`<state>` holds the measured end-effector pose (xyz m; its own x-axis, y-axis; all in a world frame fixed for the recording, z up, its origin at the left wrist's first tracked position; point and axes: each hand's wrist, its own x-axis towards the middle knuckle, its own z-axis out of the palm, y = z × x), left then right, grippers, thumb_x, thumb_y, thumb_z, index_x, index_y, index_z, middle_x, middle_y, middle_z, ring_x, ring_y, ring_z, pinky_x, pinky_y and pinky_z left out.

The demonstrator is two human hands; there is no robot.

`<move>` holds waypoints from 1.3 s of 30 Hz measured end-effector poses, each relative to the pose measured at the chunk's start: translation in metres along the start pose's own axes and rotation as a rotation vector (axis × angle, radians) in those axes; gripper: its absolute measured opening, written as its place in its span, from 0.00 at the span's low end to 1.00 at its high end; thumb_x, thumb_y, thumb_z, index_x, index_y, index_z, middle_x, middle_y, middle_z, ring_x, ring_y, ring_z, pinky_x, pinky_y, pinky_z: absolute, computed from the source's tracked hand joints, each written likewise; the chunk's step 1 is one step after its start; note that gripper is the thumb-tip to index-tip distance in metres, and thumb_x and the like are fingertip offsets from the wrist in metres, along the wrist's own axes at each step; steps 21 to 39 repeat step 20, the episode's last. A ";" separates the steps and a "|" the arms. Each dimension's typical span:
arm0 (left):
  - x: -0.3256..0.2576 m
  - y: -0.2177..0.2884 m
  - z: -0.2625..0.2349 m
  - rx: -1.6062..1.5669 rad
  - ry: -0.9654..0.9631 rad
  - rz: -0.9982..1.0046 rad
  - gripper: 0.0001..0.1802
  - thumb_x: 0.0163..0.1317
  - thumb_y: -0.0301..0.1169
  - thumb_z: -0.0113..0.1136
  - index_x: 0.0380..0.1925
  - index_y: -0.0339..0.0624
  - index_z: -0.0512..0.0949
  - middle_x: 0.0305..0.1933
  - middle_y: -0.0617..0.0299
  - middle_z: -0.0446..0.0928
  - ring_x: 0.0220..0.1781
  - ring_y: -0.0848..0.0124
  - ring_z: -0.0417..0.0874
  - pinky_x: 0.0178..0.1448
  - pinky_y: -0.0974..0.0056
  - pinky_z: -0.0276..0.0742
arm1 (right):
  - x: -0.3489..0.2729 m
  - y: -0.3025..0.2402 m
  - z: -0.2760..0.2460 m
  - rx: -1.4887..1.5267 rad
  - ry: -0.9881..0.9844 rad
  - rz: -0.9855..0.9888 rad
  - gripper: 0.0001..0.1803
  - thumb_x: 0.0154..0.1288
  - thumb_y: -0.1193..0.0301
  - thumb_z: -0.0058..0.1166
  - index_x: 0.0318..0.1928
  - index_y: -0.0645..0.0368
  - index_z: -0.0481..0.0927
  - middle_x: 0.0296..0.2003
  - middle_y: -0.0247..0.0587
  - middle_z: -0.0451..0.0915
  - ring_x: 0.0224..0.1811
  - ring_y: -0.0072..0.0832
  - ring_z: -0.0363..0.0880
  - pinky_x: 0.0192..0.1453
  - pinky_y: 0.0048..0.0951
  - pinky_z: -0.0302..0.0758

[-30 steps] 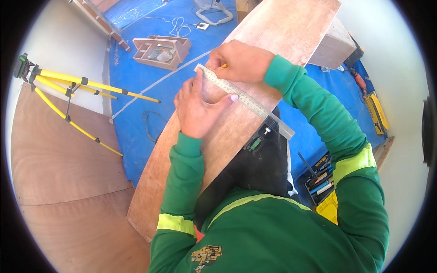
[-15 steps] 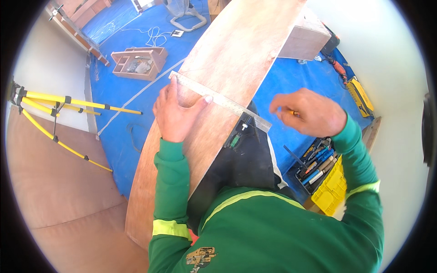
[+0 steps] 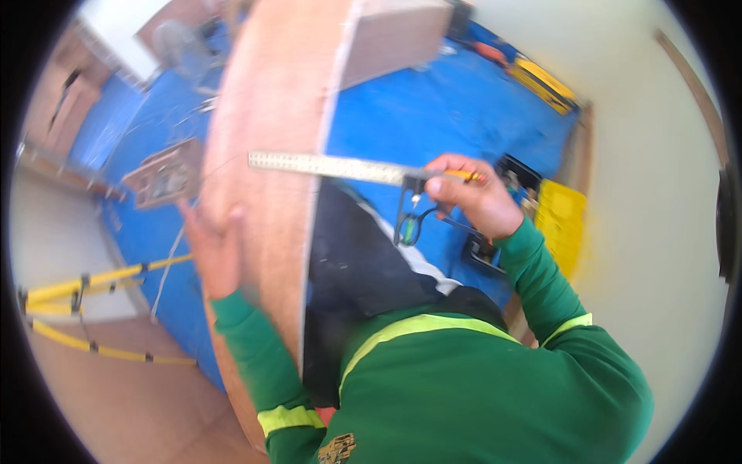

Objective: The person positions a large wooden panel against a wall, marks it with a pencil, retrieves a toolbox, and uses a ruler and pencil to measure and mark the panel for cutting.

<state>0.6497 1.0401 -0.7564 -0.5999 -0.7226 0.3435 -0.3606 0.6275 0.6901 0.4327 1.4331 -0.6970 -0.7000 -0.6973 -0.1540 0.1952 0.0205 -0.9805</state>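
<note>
Lying across a long plywood board (image 3: 267, 131), a combination square (image 3: 340, 168) is seen with its flat, pale metal blade marked by fine graduations along one edge, the blade running nearly level from the board's face out past its right edge. The dark stock of the square sits just off that edge, with a looped black part hanging under it. The stock end is clasped by the right hand (image 3: 471, 197), whose fingers are curled shut around it, and a slim yellow pencil (image 3: 464, 175) is pinched there as well, its tip pointing right. The right arm, in a green sleeve with a yellow-green band, is bent at the elbow and comes up from the lower right. The left hand (image 3: 212, 251) is laid flat and open against the board's reddish-brown face, fingers spread, holding nothing; it is smeared by motion blur, so its outline is hard to make out. The board is smooth, rounded at its near end and cut off at the top of the view. A blue tarp (image 3: 456, 108) is spread beneath it. A yellow tripod (image 3: 85, 290) lies at the left, a wooden tray (image 3: 164, 172) is blurred beyond the board, and a yellow tool case (image 3: 563, 224) stands at the right, partly hidden by the hand.
</note>
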 end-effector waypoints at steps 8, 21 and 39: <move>-0.019 -0.041 -0.037 -0.084 -0.095 -0.296 0.48 0.82 0.57 0.59 0.85 0.33 0.59 0.80 0.32 0.68 0.80 0.48 0.72 0.83 0.53 0.65 | -0.150 0.037 -0.206 -0.027 0.809 -0.154 0.12 0.82 0.64 0.64 0.57 0.56 0.87 0.42 0.29 0.85 0.43 0.19 0.82 0.48 0.31 0.82; -0.024 -0.042 -0.062 -0.009 -0.246 -0.356 0.41 0.81 0.56 0.59 0.75 0.29 0.74 0.74 0.39 0.80 0.76 0.52 0.78 0.80 0.54 0.69 | -0.177 0.321 -0.251 0.102 1.082 0.252 0.09 0.79 0.67 0.63 0.53 0.55 0.83 0.33 0.31 0.82 0.30 0.25 0.83 0.38 0.35 0.88; -0.024 -0.042 -0.062 -0.009 -0.246 -0.356 0.41 0.81 0.56 0.59 0.75 0.29 0.74 0.74 0.39 0.80 0.76 0.52 0.78 0.80 0.54 0.69 | -0.177 0.321 -0.251 0.102 1.082 0.252 0.09 0.79 0.67 0.63 0.53 0.55 0.83 0.33 0.31 0.82 0.30 0.25 0.83 0.38 0.35 0.88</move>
